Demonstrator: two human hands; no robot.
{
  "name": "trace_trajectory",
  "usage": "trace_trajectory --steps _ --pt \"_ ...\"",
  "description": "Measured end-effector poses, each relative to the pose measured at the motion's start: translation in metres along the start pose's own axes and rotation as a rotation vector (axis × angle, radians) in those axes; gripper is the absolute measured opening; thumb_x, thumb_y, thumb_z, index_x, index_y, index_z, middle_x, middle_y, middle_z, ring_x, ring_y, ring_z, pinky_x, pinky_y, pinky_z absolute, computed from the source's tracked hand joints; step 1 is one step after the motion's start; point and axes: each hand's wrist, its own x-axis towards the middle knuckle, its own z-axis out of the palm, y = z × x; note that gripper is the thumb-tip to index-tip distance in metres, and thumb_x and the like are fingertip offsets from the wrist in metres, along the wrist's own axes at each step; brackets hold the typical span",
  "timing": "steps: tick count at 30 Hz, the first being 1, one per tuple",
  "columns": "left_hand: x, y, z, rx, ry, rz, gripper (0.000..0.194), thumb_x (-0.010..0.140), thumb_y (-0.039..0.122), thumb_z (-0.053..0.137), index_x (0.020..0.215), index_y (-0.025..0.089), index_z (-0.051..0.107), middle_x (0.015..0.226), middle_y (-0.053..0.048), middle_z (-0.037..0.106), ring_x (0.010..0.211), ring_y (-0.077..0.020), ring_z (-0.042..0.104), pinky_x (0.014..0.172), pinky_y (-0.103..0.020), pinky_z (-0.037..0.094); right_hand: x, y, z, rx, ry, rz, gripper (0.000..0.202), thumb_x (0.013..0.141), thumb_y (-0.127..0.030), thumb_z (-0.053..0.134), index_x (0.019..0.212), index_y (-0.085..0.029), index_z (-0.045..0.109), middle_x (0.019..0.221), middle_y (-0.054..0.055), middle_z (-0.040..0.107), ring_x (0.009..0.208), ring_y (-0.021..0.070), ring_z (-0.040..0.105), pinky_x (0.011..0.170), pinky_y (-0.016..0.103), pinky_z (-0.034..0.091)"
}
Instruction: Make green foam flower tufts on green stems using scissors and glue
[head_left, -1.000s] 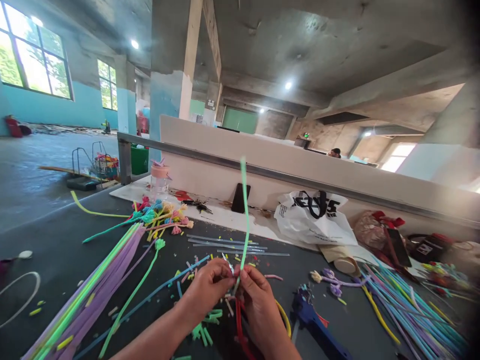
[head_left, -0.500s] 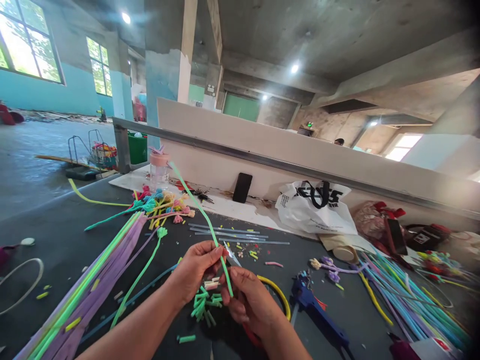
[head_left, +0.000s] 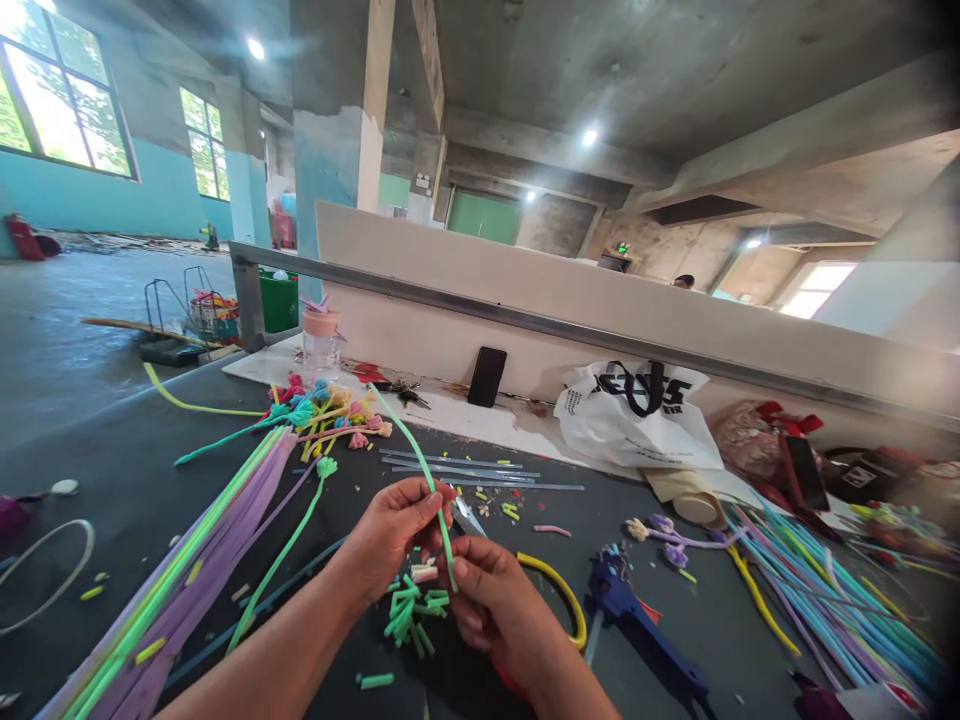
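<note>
A light green pipe cleaner (head_left: 411,440) is pinched in my left hand (head_left: 405,520), its long end rising up and to the left. Just below, my right hand (head_left: 491,590) is closed near the lower end of the same stem, with scissors (head_left: 469,514) in it; their blades point up between the hands and red handles show under the palm. Short green cut pieces (head_left: 409,615) lie in a pile beneath my hands. Left of my forearm rests a green stem with a tufted tip (head_left: 327,467).
Bundled purple and green stems (head_left: 187,570) lie at left, blue ones (head_left: 817,590) at right. A blue glue gun (head_left: 649,635) and yellow curved stem (head_left: 574,600) are right of my hands. Behind are a jar (head_left: 321,345), phone (head_left: 487,377) and white bag (head_left: 637,415).
The green stem's upper end has dropped lower and swung slightly right. My right hand has shifted a little, still closed near the stem's lower end. The view has moved slightly.
</note>
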Motion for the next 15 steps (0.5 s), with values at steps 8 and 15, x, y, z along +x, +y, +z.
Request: trace_trajectory --steps 8,15 --pt "-0.0031 0.0026 0.0017 -0.082 -0.045 -0.059 0.021 0.071 0.033 0.068 0.076 0.013 0.063 0.064 0.0 0.06 0.045 -0.0056 0.049 0.04 -0.017 0.035 -0.0048 -0.0031 -0.0004 0.034 -0.142 0.041 0.019 0.069 -0.028 0.073 0.072 -0.013 0.063 0.063 0.0 0.061 0.034 0.0009 0.037 0.03 0.014 0.029" --pt "-0.001 0.0029 0.0006 -0.023 -0.054 0.014 0.02 0.073 0.031 0.066 0.068 0.013 0.058 0.052 0.003 0.052 0.039 -0.0043 0.042 0.037 -0.016 0.032 -0.0038 -0.0007 -0.0021 0.043 -0.233 0.044 0.022 0.074 -0.032 0.069 0.073 -0.012 0.062 0.066 0.001 0.061 0.034 0.0009 0.039 0.03 0.014 0.032"
